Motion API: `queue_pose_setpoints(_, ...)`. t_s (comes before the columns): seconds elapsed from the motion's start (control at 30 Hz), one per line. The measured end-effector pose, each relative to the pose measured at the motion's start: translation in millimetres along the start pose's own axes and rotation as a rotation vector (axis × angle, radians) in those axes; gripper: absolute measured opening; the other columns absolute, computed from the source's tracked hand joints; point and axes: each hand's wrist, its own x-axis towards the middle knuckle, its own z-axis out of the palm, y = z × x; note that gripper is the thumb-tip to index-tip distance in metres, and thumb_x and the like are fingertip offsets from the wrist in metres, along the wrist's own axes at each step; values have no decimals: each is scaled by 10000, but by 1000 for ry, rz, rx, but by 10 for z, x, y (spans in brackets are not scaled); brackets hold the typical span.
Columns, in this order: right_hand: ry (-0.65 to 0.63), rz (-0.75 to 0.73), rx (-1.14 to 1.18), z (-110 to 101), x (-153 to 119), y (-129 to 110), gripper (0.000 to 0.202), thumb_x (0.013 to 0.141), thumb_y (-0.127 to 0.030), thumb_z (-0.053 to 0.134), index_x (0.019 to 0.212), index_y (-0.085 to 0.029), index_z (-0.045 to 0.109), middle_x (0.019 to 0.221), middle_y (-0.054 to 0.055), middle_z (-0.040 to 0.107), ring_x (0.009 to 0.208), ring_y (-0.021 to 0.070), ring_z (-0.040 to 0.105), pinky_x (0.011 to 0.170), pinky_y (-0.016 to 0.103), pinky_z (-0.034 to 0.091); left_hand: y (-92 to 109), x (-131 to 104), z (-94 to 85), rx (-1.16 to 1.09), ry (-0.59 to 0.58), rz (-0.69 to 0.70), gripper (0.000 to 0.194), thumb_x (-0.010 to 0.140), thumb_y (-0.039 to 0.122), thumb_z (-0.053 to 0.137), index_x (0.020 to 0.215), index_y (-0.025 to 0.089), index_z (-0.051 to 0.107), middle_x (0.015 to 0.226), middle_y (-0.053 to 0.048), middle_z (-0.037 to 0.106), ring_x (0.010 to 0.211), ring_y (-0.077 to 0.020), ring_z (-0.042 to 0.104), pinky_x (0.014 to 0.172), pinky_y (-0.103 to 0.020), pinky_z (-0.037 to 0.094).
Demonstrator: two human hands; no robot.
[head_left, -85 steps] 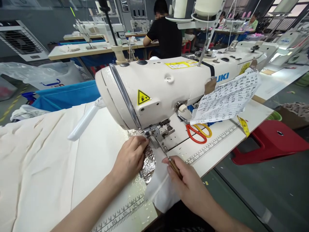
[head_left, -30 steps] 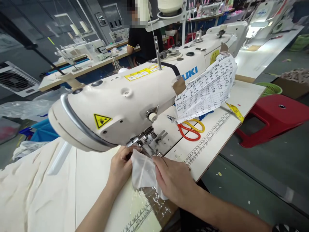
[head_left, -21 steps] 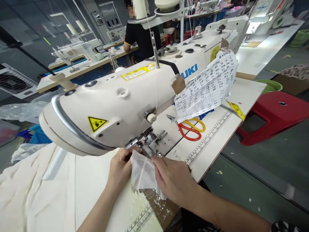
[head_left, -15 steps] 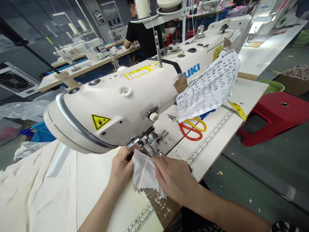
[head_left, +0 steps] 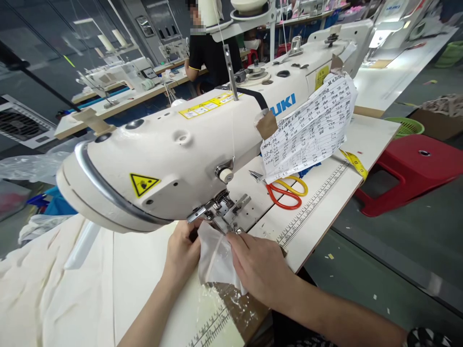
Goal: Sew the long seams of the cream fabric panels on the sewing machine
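A small piece of thin white fabric (head_left: pixel 216 258) lies under the needle area of a white sewing machine (head_left: pixel 173 140), its loose end hanging toward me. My left hand (head_left: pixel 183 248) grips the fabric's left side, fingers curled in close to the presser foot and partly hidden beneath the machine head. On the right side, my right hand (head_left: pixel 258 262) pinches the fabric's edge between thumb and forefinger, near the metal parts of the needle plate. The fabric shows a seam line down its middle.
Scissors (head_left: pixel 285 195) with red and yellow handles lie behind the needle area. A handwritten sheet (head_left: pixel 307 127) hangs taped to the machine. Pale cloth (head_left: pixel 43 284) spreads at left. A red stool (head_left: pixel 419 164) stands right; a person in black (head_left: pixel 217 60) sits beyond.
The view has shifted slightly, so the machine sits a little further left. Both hands keep nearly the same hold on the fabric beside the presser foot.
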Motion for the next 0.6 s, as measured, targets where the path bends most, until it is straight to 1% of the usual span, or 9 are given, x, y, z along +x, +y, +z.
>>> queue_pose_setpoints(0.07,-38,28,22,-37,11,-11,260,985,-153,442,1222,-148,550,935,63,703,746,237,687,549,343,503,-12,-5,-7,-17,-5,-27,167,804,333,561,828,217,679,853,-19,687,823,-186,658,682,-275,500)
queue_pose_setpoints(0.1,-50,41,26,-51,16,-18,260,989,-156,441,1224,-148,551,937,63,705,749,238,690,552,344,505,-15,-7,-9,-17,-1,-18,156,806,328,571,828,216,678,854,-17,687,823,-184,659,678,-271,500)
queue_pose_setpoints(0.17,-63,60,19,-62,27,-29,264,988,-156,450,1231,-148,552,933,62,707,748,241,693,548,344,507,-14,-9,-9,-10,6,44,117,818,296,584,818,215,669,872,-15,692,820,-174,657,678,-262,499)
queue_pose_setpoints(0.3,-73,64,-27,-21,63,-33,273,974,-140,477,1235,-147,556,926,67,711,736,241,695,540,333,498,2,-4,-15,62,37,285,86,882,202,572,819,206,631,927,-25,689,856,-162,639,732,-262,507)
queue_pose_setpoints(0.4,-43,63,-48,-1,38,-32,328,957,-126,493,1284,-118,523,957,93,718,748,250,701,555,334,498,16,4,-62,159,23,491,100,905,127,541,909,194,615,979,-55,670,907,-183,616,776,-299,515)
queue_pose_setpoints(0.47,-22,80,-19,-30,-62,-35,339,941,-112,490,1279,-112,518,959,101,723,755,260,706,567,342,496,38,-2,-115,215,-45,582,180,907,70,493,998,177,606,1037,-84,651,942,-204,598,790,-331,523)
queue_pose_setpoints(0.5,-17,89,24,-57,-144,-38,311,938,-110,480,1244,-125,533,942,92,724,750,259,706,572,343,493,57,-13,-142,241,-83,606,229,908,45,463,1044,167,601,1065,-98,639,961,-214,587,794,-346,529)
queue_pose_setpoints(0.6,-27,70,215,-158,-484,-36,234,924,-114,432,1116,-180,548,839,39,709,682,231,695,557,326,470,150,-81,-181,346,-154,617,320,914,21,406,1150,131,591,1122,-136,603,1000,-243,558,802,-387,553)
